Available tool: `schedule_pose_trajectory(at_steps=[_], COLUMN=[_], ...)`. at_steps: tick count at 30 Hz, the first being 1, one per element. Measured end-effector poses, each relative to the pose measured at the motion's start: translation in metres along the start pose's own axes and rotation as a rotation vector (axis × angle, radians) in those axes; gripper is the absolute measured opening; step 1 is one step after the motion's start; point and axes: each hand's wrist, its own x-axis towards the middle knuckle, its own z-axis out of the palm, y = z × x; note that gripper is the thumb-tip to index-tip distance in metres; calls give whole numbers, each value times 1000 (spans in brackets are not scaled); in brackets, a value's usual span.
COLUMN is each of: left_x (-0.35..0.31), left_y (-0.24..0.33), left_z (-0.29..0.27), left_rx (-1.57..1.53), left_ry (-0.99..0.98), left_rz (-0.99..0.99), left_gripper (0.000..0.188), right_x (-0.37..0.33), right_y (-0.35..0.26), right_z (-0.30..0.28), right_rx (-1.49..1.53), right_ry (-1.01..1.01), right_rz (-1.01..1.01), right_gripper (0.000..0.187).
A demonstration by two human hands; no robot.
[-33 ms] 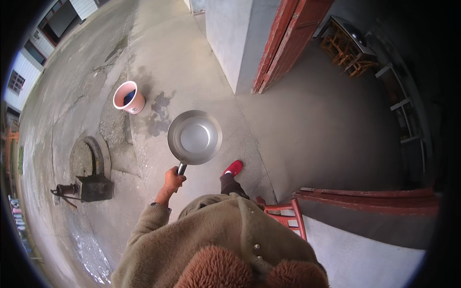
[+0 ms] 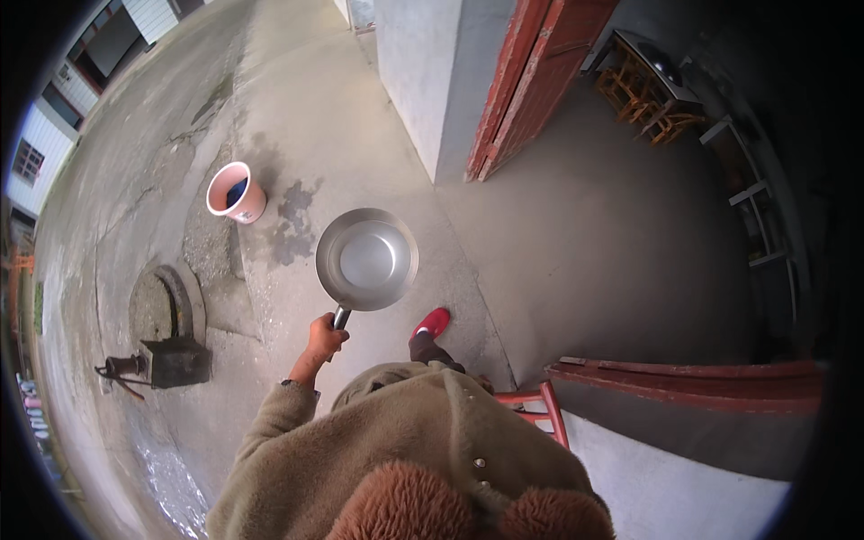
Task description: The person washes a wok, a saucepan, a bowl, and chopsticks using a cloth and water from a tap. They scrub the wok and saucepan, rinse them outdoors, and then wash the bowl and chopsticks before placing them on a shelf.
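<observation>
Wrapped round the handle of a silver metal frying pan [image 2: 367, 259], my left hand [image 2: 327, 340] holds it out in front of me. The pan is tilted so that its bare, shiny inside faces up; nothing lies in it. Its short grey handle runs down into my fist, which hides part of it. My right hand is out of sight, and only the brown fleecy coat shows on that side. Beyond the pan, to the left, a pink bucket [image 2: 254, 205] stands on the concrete with something dark blue inside.
A hand pump [image 2: 121, 367] with a dark box [image 2: 180, 363] stands at the left by a round stone rim [image 2: 193, 297]. A red chair [image 2: 553, 414] is close at my right. Red doors [image 2: 531, 90] flank a doorway; inside stands a table [image 2: 643, 63] with wooden stools.
The view has shifted slightly, so the bucket and doorway sit a little lower and further left. My red shoe shows slightly lower and further left. The pan stays in my left hand.
</observation>
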Motion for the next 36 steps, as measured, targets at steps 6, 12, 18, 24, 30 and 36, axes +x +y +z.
schedule_pose_trajectory(at_steps=[6, 12, 18, 24, 30, 36], left_x=[142, 268, 377, 464, 533, 545], left_y=[187, 347, 503, 640, 745, 849], left_z=[91, 216, 364, 520, 689, 866], left_rx=[154, 300, 480, 590, 503, 515], left_ry=[-220, -470, -577, -719, -840, -833], left_rz=[86, 139, 331, 312, 243, 249], left_gripper=[20, 19, 17, 20, 17, 17], right_x=[137, 236, 284, 235, 251, 366], right_y=[-116, -212, -187, -153, -164, -96], right_z=[-121, -296, -390, -415, -436, -577], right_rx=[60, 269, 431, 840, 917, 944], right_ry=[63, 440, 571, 306, 441, 457], right_rz=[-176, -362, -175, 450, 463, 432], right_gripper=[30, 33, 25, 19, 19, 21])
